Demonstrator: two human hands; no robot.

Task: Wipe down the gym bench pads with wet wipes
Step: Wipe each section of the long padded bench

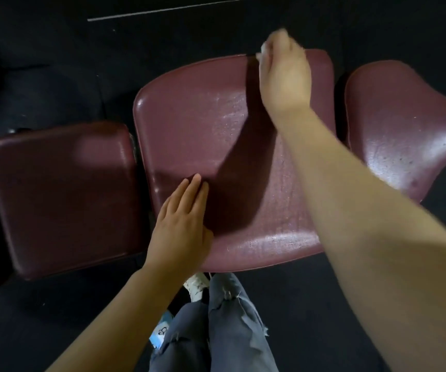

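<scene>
Three maroon bench pads lay in a row across the view, over a dark floor [55,318]. The middle pad [203,124] ran its long axis from the near edge away toward the far edge, widest near the person and a little narrower at the far end; the left pad [60,194] was a squarish block just beside it, a thin gap between, and the right pad [409,130] curved off toward the right edge of view. The right hand [283,73] reached out to the far right corner of the middle pad, fingers curled round a scrap of white wet wipe [263,51] — only a small bit showed past the fingers, blurred, so its shape could not be read. The wipe sat at the pad's far edge. The left hand [181,224] lay flat on the near left part of the same pad, fingers straight and close together, pointing away, holding nothing. The vinyl showed a scuffed, pale sheen down the middle and along the near edge — whether damp or only worn could not be told. A hard shadow of the right arm fell across the pad. Below, grey torn trousers [232,331] and a pale shoe [196,287] stood against the near edge; a blue-and-white packet [160,334] lay on the floor by the left leg. A thin pale line [162,9] crossed the floor beyond.
</scene>
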